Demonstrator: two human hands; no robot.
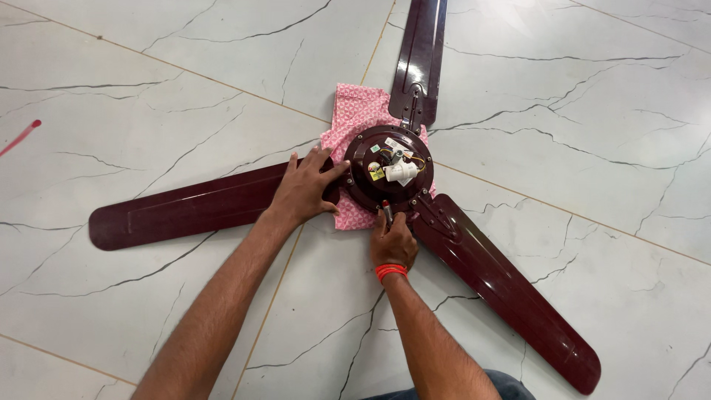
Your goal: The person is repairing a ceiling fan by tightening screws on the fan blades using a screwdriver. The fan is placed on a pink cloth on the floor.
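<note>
A maroon three-bladed ceiling fan (385,178) lies at the centre of the frame on a white marble-patterned floor (148,89), its round motor housing resting on a pink patterned cloth (354,111). The left hand (304,189) lies with fingers spread wide across the left blade's root and the housing edge. Just below the housing, the right hand (392,241) is closed around a small screwdriver (386,209) whose tip meets the rim.
</note>
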